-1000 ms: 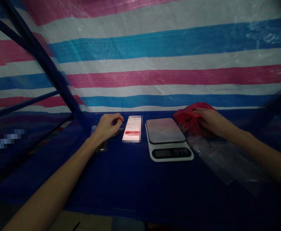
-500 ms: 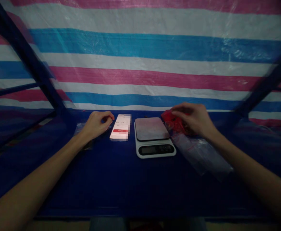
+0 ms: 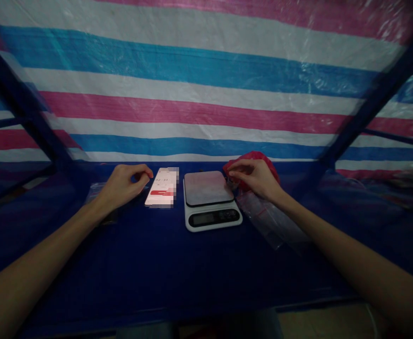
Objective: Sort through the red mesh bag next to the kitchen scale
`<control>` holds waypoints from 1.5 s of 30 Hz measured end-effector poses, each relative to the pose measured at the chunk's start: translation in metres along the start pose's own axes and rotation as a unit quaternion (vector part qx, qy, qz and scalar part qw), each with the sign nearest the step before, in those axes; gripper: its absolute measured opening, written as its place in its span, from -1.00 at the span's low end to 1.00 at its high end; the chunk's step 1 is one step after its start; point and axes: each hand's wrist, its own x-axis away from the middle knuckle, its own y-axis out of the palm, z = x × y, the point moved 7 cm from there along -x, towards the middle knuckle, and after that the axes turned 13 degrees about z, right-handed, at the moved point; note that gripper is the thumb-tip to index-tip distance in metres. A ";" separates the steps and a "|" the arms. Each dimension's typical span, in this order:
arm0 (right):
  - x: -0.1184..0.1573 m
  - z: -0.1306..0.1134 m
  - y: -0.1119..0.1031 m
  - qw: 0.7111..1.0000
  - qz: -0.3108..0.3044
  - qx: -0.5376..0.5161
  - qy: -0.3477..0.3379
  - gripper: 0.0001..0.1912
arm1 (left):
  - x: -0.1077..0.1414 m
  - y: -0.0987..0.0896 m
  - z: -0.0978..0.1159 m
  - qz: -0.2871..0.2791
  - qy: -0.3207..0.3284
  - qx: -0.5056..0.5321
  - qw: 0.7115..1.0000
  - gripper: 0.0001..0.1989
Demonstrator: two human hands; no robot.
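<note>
A white kitchen scale (image 3: 209, 200) sits mid-table on the dark blue cloth (image 3: 164, 263). A striped pink, white and blue tarp (image 3: 199, 94) hangs at the far side, with dark blue frame poles (image 3: 26, 113) left and right.

The scene is dimly lit; the striped tarp (image 3: 206, 94) is brightest, the blue table (image 3: 178, 268) is sunk in shadow. Corners are darkened, edges are bent and blurred.

Two bare forearms, left hand (image 3: 123, 184), right hand (image 3: 255, 178), no sleeves, no jewellery
</note>
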 end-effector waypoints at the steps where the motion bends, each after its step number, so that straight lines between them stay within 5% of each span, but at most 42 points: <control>1: 0.000 -0.002 0.000 1.000 -0.005 0.003 0.003 -0.77 | 0.000 -0.001 0.000 0.006 0.003 0.004 1.000 -0.78; 17: -0.016 -0.005 -0.019 0.990 0.004 0.124 -0.069 -0.73 | 0.001 0.002 -0.005 0.003 0.009 0.026 1.000 -0.81; 24: -0.066 0.019 0.037 0.936 -0.200 0.264 -0.119 -0.67 | 0.003 0.002 -0.008 -0.008 0.013 0.016 1.000 -0.80; 28: -0.078 0.031 0.069 0.893 -0.287 0.314 -0.144 -0.80 | 0.003 0.000 -0.009 -0.004 0.017 -0.007 1.000 -0.79; 38: -0.093 0.013 0.103 0.912 -0.301 0.222 -0.168 -0.90 | 0.001 -0.002 -0.003 -0.008 0.044 -0.030 0.999 -0.74; 45: -0.081 0.009 0.126 0.908 -0.331 0.202 -0.161 -0.78 | 0.000 -0.003 -0.004 -0.004 0.042 -0.031 0.999 -0.75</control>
